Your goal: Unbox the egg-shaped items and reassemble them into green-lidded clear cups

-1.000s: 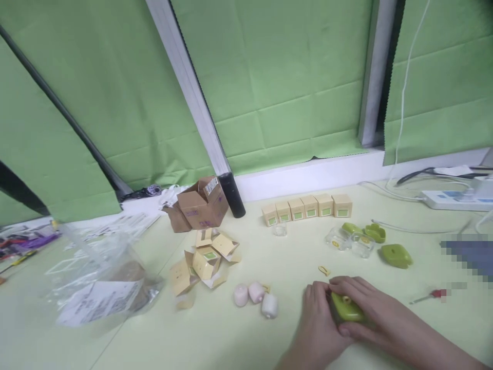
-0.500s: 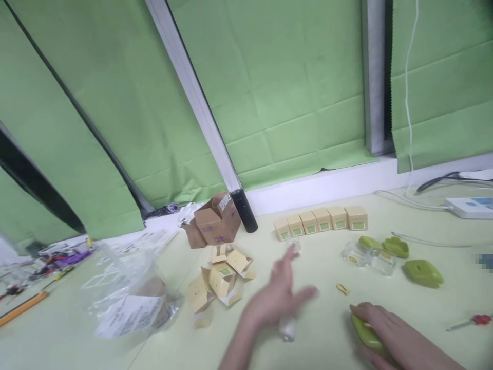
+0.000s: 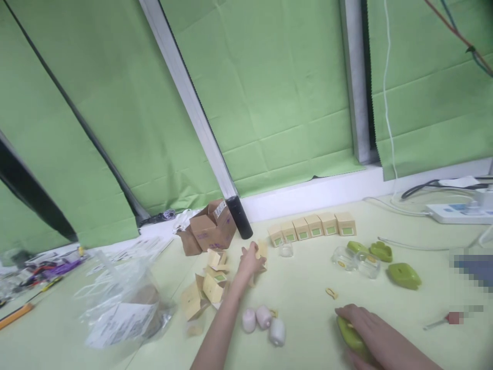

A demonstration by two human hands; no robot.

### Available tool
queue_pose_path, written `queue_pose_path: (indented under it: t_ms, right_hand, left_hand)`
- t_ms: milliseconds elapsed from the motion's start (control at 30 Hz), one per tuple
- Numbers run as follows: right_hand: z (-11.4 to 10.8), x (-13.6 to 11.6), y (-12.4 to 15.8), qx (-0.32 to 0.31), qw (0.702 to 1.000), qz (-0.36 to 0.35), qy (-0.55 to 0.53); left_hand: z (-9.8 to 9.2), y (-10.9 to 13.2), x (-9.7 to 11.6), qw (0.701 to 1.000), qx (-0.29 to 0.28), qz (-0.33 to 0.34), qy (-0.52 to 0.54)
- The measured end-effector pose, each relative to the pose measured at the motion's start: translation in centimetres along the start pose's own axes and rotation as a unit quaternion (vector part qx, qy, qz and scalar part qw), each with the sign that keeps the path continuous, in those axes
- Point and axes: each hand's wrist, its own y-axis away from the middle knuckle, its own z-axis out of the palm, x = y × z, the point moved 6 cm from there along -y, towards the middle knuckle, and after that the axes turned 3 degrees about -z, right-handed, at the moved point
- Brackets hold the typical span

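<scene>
Head view. The left hand (image 3: 251,261), its arm stretched forward over the table (image 3: 308,354), grasps an opened carton (image 3: 262,248) just in front of the left end of a row of six closed boxes (image 3: 314,226). The right hand (image 3: 365,328) grasps a green case (image 3: 347,334) near the lower edge of the view, palm over its top and fingers around its side; whether the case touches the table cannot be told. A yellow clip (image 3: 331,293) lies just beyond the case. Farther off are two clear cups (image 3: 368,266), touching or nearly so, with green parts (image 3: 381,251) behind them and a green cover (image 3: 403,276) to their right. A third clear cup (image 3: 285,250) stands before the boxes, near the left hand. Three whitish rolls (image 3: 264,317) form a cluster between the two arms. Left of the left arm lie further opened cartons (image 3: 213,288), with a brown box (image 3: 213,227) behind them and a clear bag (image 3: 123,308) farther left. A screwdriver (image 3: 435,324), its handle partly pixelated, lies right of the right hand.
</scene>
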Motion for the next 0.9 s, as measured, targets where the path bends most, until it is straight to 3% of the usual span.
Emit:
queue_pose_path:
  t_ms: [167, 267, 333, 367, 467, 533, 600, 700, 900]
  right_hand:
    - [-0.7, 0.1, -0.3, -0.013, 0.996, 0.049, -0.079]
    - [-1.4, 2.2, -0.8, 0.044, 0.976, 0.134, -0.168]
    - [-2.1, 3.8, -1.1, 0.114, 0.950, 0.174, -0.233]
    - [-2.5, 4.4, -1.2, 0.153, 0.935, 0.184, -0.262]
    - [-4.1, 5.4, -1.2, 0.252, 0.893, 0.192, -0.321]
    - [-5.1, 5.3, -1.1, 0.287, 0.873, 0.199, -0.341]
    - [-5.4, 4.9, -1.1, 0.280, 0.855, 0.211, -0.382]
    - [-4.6, 4.4, -1.3, 0.210, 0.831, 0.227, -0.463]
    - [-4.7, 4.3, -1.7, 0.134, 0.890, 0.221, -0.376]
  left_hand:
    - [-1.8, 0.1, 2.6, 0.986, 0.010, 0.017, 0.166]
    - [-2.5, 2.6, 5.5, 0.960, -0.027, 0.090, 0.263]
    - [-1.9, 5.3, 7.6, 0.935, -0.077, 0.142, 0.316]
    - [-1.2, 6.8, 8.6, 0.915, -0.114, 0.168, 0.349]
    - [1.8, 11.4, 11.5, 0.799, -0.274, 0.228, 0.485]
    - [4.0, 13.6, 12.6, 0.756, -0.350, 0.234, 0.501]
    - [6.0, 15.0, 13.1, 0.741, -0.390, 0.229, 0.496]
    - [7.7, 15.3, 12.9, 0.742, -0.382, 0.205, 0.512]
    - [9.1, 14.5, 11.1, 0.753, -0.327, 0.157, 0.549]
